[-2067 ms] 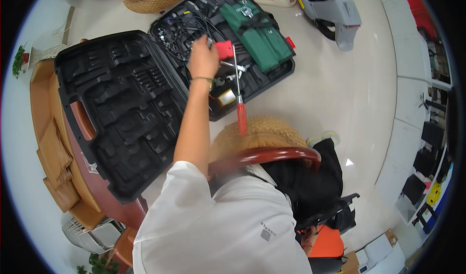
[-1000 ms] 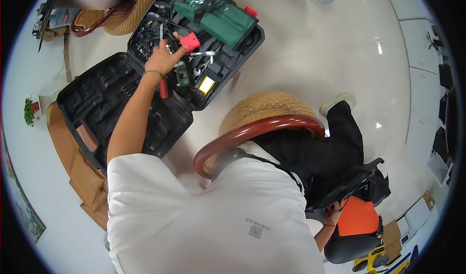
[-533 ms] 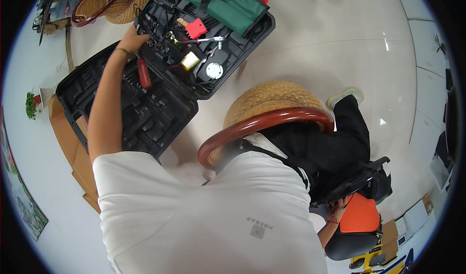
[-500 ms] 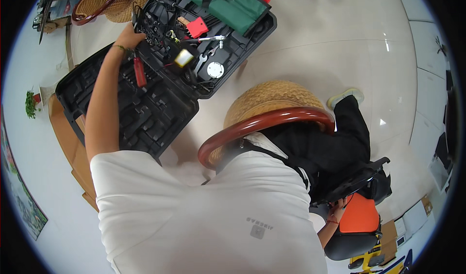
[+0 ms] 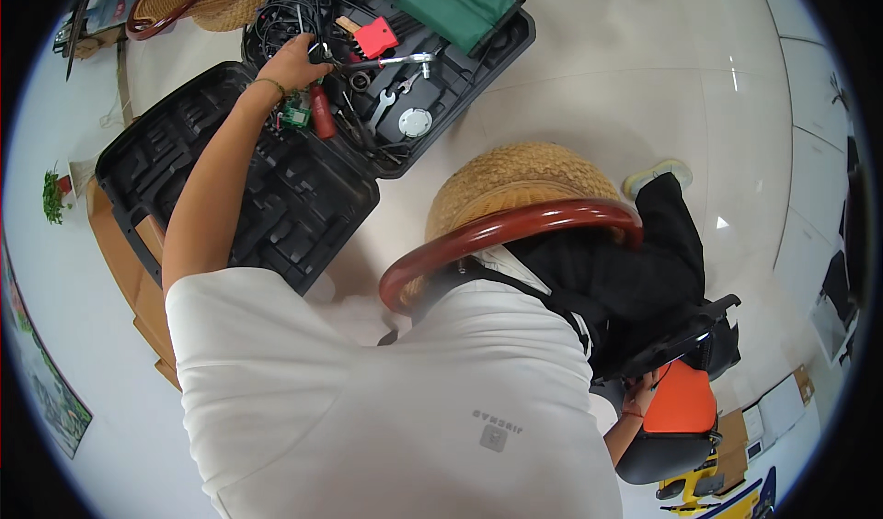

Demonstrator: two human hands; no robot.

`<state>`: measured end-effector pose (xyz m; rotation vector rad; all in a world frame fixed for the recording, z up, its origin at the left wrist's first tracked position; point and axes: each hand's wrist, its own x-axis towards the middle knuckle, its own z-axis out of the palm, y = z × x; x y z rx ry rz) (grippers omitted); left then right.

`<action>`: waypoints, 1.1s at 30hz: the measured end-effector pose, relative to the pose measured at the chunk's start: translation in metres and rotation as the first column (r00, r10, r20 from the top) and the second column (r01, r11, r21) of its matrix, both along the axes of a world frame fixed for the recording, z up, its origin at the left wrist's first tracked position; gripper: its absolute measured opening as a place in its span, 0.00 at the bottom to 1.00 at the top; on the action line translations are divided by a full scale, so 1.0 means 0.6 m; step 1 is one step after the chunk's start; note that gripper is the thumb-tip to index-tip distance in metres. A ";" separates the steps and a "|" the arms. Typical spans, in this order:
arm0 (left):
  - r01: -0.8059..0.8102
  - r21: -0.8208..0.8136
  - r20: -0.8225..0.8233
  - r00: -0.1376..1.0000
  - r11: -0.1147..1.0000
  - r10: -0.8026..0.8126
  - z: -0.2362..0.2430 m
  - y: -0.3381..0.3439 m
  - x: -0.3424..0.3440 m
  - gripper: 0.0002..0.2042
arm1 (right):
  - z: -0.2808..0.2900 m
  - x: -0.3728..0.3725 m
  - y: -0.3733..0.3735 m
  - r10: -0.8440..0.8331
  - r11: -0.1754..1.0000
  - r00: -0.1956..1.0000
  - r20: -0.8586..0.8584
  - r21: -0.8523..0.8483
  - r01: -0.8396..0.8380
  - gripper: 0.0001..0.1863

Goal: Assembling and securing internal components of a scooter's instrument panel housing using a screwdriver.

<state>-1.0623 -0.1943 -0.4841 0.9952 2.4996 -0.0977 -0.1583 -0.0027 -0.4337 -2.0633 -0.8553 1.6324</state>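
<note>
Over the open black tool case (image 5: 235,202), my left hand (image 5: 292,64) is closed round the shaft of a screwdriver. The screwdriver's red handle (image 5: 322,112) points down towards me, below the hand. Beside it is a small green circuit board (image 5: 295,114). Just right of my fingers lie a ratchet wrench (image 5: 400,60), a red comb-like tool (image 5: 375,37) and an open-ended spanner (image 5: 381,110). My right hand (image 5: 641,395), low at the right, is bent against the edge of a black flat object (image 5: 667,340); its fingertips are partly hidden.
A green tool pouch (image 5: 460,9), black cables (image 5: 285,18) and a round white disc (image 5: 415,123) lie in the case. A woven chair (image 5: 524,174) with a red wooden rim surrounds my legs. An orange-and-black seat-like object (image 5: 679,399) is by my right hand.
My left hand has moved right over the case with the screwdriver. A blurred yellow-and-white thing no longer shows above the tools; the green board now shows by the hand. My right hand stays put.
</note>
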 end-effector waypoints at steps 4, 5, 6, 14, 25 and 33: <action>0.072 0.130 -0.173 0.984 0.989 -0.049 0.069 0.026 0.065 0.19 | -0.013 0.016 0.007 0.003 1.000 0.999 -0.034 -0.005 -0.003 0.23; 0.070 0.131 -0.168 0.985 0.989 -0.047 0.063 0.022 0.076 0.19 | -0.011 0.015 0.004 -0.005 1.000 0.999 -0.032 0.001 0.005 0.24; 0.250 0.200 -0.028 0.968 0.947 -0.250 0.056 0.016 0.085 0.18 | -0.009 0.014 0.002 -0.012 1.000 0.999 -0.030 0.008 0.012 0.25; 0.728 0.178 0.323 0.592 0.662 -0.738 0.067 -0.014 0.212 0.14 | -0.002 0.004 -0.010 0.029 0.998 0.999 0.036 0.060 -0.031 0.24; 0.810 -0.075 0.374 0.564 0.582 -0.736 0.125 -0.051 0.111 0.05 | -0.013 0.031 -0.008 0.163 0.985 0.984 0.071 0.046 -0.167 0.15; 0.585 -0.320 0.713 0.667 0.746 -0.216 0.143 -0.047 0.091 0.11 | 0.007 -0.026 -0.003 -0.050 0.998 0.995 0.087 0.037 0.047 0.13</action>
